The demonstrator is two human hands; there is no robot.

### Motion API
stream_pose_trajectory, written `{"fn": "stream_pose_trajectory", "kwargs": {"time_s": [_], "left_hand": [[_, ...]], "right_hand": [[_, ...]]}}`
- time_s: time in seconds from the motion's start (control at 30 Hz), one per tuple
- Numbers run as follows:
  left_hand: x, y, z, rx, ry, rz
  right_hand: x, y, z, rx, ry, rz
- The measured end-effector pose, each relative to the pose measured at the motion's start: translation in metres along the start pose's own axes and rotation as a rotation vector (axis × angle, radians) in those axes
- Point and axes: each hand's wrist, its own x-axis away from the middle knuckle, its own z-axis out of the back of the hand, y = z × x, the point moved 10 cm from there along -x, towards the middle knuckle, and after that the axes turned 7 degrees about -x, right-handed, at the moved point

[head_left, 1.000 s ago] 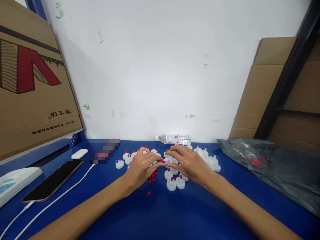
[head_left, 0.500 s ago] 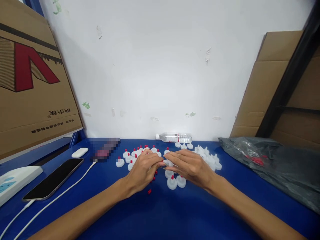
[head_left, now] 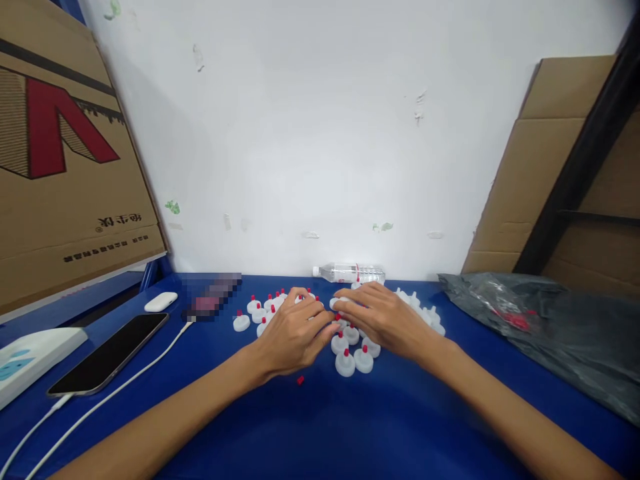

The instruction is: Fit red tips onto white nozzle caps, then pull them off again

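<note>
My left hand [head_left: 299,330] is over the left part of a cluster of white round caps [head_left: 345,363] with red tips. Its thumb and index finger are apart, near a red tip [head_left: 337,317] between the hands. My right hand [head_left: 384,319] comes from the right with fingers bent around a red-tipped white cap, partly hidden by the fingers. Several capped pieces stand upright below the right hand and others behind the left. White caps without red tips [head_left: 434,319] are heaped right of my right hand. A loose red tip [head_left: 301,381] lies in front of my left hand.
A clear plastic bottle [head_left: 350,273] lies along the wall. On the left are a phone [head_left: 110,353] with a white cable, a white case [head_left: 161,302] and a large carton [head_left: 75,147]. A grey plastic bag [head_left: 565,333] with red tips lies on the right.
My hands have moved slightly apart from the white cap they were both pinching. More red-tipped caps now show below my right hand. The left hand covers loose red tips that were visible.
</note>
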Motion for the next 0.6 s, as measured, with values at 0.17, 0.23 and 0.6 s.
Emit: {"fn": "stream_pose_trajectory", "kwargs": {"time_s": [0.17,0.23,0.6], "left_hand": [[0.006,0.014,0.006,-0.048,-0.080,-0.157],[0.013,0.027,-0.005,-0.066,-0.202,-0.236],[0.040,0.051,-0.057,-0.177,-0.568,-0.304]], "right_hand": [[0.022,0.060,0.013,0.005,0.074,-0.312],[0.033,0.078,0.010,0.034,0.067,-0.403],[0.056,0.114,-0.016,0.075,-0.063,-0.581]]}}
